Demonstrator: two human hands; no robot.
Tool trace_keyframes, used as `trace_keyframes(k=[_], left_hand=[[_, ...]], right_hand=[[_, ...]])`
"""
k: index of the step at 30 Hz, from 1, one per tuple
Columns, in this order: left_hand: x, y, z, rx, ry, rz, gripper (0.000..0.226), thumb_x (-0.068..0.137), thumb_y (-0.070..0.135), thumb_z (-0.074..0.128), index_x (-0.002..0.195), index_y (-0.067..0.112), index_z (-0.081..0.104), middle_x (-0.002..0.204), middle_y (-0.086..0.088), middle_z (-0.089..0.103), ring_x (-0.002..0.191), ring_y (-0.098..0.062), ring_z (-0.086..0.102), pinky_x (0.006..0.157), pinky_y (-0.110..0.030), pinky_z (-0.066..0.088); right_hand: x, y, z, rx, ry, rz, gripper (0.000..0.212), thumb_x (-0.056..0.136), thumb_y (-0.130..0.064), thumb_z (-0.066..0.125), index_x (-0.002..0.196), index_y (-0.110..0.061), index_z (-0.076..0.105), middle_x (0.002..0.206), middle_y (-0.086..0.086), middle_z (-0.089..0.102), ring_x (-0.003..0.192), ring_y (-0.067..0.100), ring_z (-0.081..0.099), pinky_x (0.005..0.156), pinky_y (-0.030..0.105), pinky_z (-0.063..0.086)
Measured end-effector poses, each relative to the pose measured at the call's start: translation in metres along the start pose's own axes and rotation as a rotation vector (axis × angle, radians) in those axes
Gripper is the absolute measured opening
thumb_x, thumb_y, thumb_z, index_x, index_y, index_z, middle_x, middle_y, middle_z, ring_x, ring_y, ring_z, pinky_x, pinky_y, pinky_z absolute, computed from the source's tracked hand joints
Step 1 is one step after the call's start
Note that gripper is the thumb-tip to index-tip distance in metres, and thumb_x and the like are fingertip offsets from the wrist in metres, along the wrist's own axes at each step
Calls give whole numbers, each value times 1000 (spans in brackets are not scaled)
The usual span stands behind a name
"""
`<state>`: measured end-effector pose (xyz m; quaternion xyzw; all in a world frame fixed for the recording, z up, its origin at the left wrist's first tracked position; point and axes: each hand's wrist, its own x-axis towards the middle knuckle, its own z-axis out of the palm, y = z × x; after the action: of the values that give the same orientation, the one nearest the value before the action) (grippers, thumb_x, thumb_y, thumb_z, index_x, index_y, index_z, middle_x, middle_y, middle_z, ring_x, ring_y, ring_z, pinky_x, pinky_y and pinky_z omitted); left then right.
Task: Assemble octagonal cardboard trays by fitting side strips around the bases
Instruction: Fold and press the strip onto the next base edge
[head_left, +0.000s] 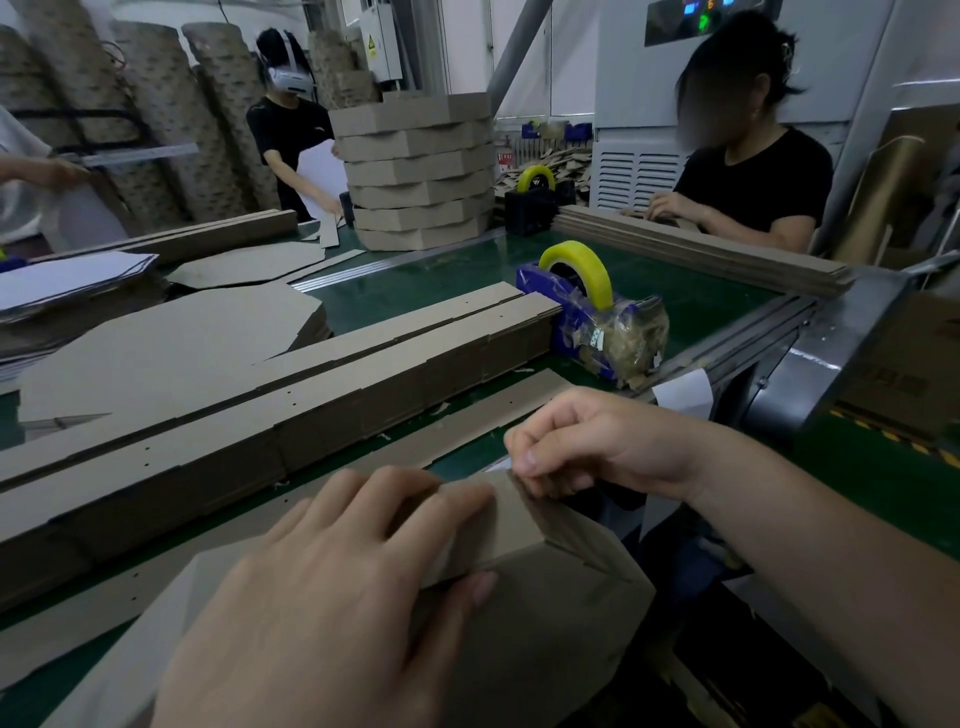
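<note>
A brown cardboard side strip (524, 525) is bent round the corner of an octagonal base (545, 649) at the near edge of the green table. My left hand (332, 587) grips the strip, fingers over its top and thumb on its outer face. My right hand (587, 447) pinches the strip's far end between curled fingers, where a bit of clear tape shows. More flat side strips (291, 395) lie stacked in long rows behind, and flat octagonal bases (156, 343) lie further left.
A blue tape dispenser (592, 317) with a yellow roll stands right of the strips. A tall stack of finished trays (421, 176) stands at the back. A second dispenser (535, 195) and three people are around the table. A grey machine (841, 364) borders the right.
</note>
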<state>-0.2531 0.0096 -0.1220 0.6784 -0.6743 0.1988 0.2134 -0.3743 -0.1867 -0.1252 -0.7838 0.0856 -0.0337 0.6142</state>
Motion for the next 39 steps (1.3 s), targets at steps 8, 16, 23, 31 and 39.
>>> trace_keyframes(k=[8, 16, 23, 31, 39], left_hand=[[-2, 2, -6, 59, -195, -50, 43, 77, 49, 42, 100, 29, 73, 94, 8, 68, 79, -18, 67, 64, -29, 56], [-4, -2, -20, 43, -179, -44, 45, 81, 57, 39, 108, 34, 68, 95, 16, 65, 82, -10, 64, 60, -16, 45], [-1, 8, -26, 62, -164, -110, 37, 76, 68, 48, 91, 36, 59, 75, 22, 56, 61, 1, 60, 47, 0, 7], [-9, 7, -24, 6, -156, -158, 40, 70, 68, 46, 94, 37, 56, 76, 21, 55, 62, -1, 61, 44, -3, 15], [-23, -6, -58, 92, -147, -86, 61, 68, 76, 40, 104, 37, 69, 88, 22, 63, 74, -3, 62, 52, -6, 26]], right_hand=[[-3, 2, -2, -96, 4, 181, 28, 76, -42, 66, 58, -21, 66, 51, -9, 47, 47, 4, 38, 50, 16, 28], [-11, 12, -7, -436, 109, 411, 50, 59, -70, 68, 61, -20, 61, 54, -6, 50, 54, 11, 45, 59, 24, 35], [-19, 2, 24, -350, 227, -290, 30, 86, -35, 68, 114, -24, 69, 111, -12, 63, 108, 10, 61, 91, 19, 46], [-20, -14, 38, -450, 98, -41, 58, 70, -39, 83, 121, -38, 56, 115, -20, 59, 108, 0, 57, 95, 30, 50], [-33, -25, 64, -501, 246, -180, 63, 69, -31, 87, 124, -34, 57, 114, -19, 60, 109, -1, 57, 92, 22, 48]])
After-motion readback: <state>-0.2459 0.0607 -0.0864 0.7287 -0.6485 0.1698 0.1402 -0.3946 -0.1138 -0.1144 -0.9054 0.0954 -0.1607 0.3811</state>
